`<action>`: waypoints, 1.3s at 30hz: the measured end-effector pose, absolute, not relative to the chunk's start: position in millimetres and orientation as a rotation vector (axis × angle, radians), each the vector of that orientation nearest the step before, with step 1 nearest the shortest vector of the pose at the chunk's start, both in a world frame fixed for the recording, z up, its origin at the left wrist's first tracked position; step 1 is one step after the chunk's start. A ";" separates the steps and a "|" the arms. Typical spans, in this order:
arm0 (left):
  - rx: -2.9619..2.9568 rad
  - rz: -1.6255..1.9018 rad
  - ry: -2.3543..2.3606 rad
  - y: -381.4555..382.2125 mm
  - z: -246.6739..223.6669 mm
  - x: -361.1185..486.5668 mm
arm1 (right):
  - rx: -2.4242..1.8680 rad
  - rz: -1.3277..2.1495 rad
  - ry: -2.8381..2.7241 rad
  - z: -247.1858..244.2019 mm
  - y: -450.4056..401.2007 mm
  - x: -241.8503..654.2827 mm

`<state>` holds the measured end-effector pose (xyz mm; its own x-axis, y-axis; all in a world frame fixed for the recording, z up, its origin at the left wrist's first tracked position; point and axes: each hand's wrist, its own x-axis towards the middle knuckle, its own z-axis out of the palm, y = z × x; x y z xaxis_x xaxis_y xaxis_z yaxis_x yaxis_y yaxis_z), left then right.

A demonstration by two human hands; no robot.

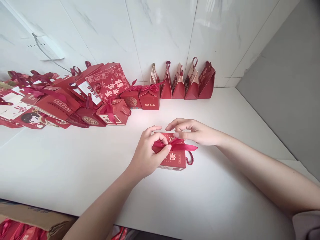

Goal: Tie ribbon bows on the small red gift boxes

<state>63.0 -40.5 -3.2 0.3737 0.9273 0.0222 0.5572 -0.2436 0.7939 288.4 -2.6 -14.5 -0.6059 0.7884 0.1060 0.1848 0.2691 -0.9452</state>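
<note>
A small red gift box (pixel 178 160) with pale printed characters lies on the white table, a twisted cord handle (pixel 190 158) sticking out at its right side. Across its top runs a red satin ribbon (pixel 186 147), one tail pointing right. My left hand (pixel 150 151) covers the box's left part, thumb and forefinger pinched on the ribbon near its middle. Over the box's far right corner is my right hand (pixel 192 131), fingers apart and nothing seen in them; whether its thumb touches the box or ribbon I cannot tell.
Along the tiled wall stands a row of red bags (pixel 191 87) with loop handles. Many red gift boxes (pixel 113 111) are piled at the left. The white tabletop (pixel 212 193) ends at the front, where a cardboard box (pixel 37 215) holds more red packages. A grey panel (pixel 280 83) rises at right.
</note>
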 end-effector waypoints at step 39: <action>1.809 0.657 1.195 -34.8 4.0 50.7 | -0.919 1.865 -2.317 6.0 -2.7 314.5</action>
